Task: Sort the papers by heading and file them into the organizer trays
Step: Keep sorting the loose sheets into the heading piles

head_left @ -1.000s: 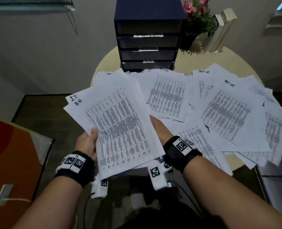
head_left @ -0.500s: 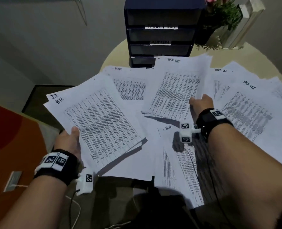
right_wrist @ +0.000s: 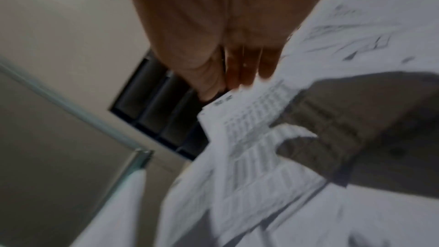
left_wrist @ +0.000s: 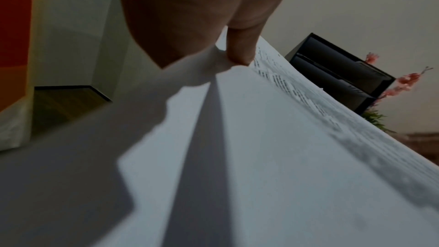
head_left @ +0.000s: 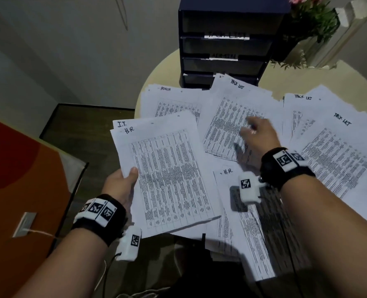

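Observation:
My left hand (head_left: 123,182) grips a stack of printed sheets (head_left: 167,173) by its left edge, thumb (left_wrist: 240,48) on top. The top sheet is headed H.R.; one headed I.T. peeks out behind it. My right hand (head_left: 254,134) hovers open and blurred, fingers (right_wrist: 249,63) straight, over a sheet headed Task List (head_left: 225,108) that lies against the foot of the dark blue organizer (head_left: 227,46). The organizer's trays carry labels, two readable as Task List and Admin. Loose sheets headed Admin (head_left: 171,100), H.R. (head_left: 227,172) and Task List (head_left: 341,147) cover the table.
The round beige table (head_left: 156,74) holds a plant with pink flowers (head_left: 311,18) and a white block (head_left: 348,29) behind the organizer on the right. An orange panel (head_left: 17,190) with a wall socket stands at the left. Dark floor lies below the table's near edge.
My right hand left the held stack, took a Task List sheet by its lower corner, and now hovers open over it. The left hand keeps the stack, shifted slightly left.

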The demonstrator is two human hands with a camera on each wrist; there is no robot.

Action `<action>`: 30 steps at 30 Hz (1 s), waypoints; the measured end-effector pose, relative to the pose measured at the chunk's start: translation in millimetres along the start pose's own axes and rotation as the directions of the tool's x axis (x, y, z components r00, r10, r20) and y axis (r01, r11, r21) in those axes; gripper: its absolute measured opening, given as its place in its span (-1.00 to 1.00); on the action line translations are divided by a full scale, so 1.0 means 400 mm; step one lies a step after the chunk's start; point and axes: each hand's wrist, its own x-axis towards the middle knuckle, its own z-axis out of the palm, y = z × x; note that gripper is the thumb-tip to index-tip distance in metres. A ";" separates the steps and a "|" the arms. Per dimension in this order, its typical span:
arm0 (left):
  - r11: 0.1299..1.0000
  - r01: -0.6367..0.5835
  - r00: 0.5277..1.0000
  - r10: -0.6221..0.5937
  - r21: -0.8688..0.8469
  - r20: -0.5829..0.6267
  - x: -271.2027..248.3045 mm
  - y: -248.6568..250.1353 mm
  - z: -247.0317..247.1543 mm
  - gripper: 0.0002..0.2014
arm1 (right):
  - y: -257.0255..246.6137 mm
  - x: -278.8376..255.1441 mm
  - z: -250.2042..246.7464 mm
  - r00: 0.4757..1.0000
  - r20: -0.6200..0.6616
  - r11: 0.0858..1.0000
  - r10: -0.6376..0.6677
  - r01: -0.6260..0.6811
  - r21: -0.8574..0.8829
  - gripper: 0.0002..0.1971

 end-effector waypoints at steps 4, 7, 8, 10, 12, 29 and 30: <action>1.000 -0.021 0.998 0.022 -0.009 0.059 -0.018 0.001 0.036 -0.79 | -0.039 -0.162 0.048 0.879 0.477 0.990 0.006 -0.073 0.122 -0.72; 0.999 -0.047 0.997 0.047 -0.002 0.061 -0.016 -0.019 0.048 -0.70 | -0.008 -0.231 0.096 0.876 0.473 0.944 0.099 -0.233 0.235 -0.84; 0.999 -0.045 0.997 0.044 0.013 0.063 -0.009 -0.028 0.048 -0.58 | 0.001 -0.250 0.107 0.899 0.421 0.931 0.118 -0.248 0.268 -0.82; 0.999 -0.009 0.997 0.005 0.050 0.081 0.019 -0.051 0.040 -0.44 | 0.022 -0.268 0.117 0.947 0.302 0.961 0.112 -0.181 0.211 -0.83; 0.991 0.008 0.995 -0.021 0.130 0.099 0.016 -0.056 0.036 -0.64 | 0.046 -0.273 0.118 0.968 0.219 0.969 0.121 -0.163 0.184 -0.89; 0.825 -0.043 0.918 0.256 0.564 -0.304 0.079 -0.033 -0.199 -0.68 | 0.128 -0.239 0.007 0.934 -0.229 0.951 0.274 -0.228 0.208 -0.82; 0.818 -0.021 0.915 0.248 0.575 -0.318 0.086 -0.028 -0.216 -0.65 | 0.134 -0.231 -0.010 0.929 -0.236 0.947 0.284 -0.234 0.220 -0.84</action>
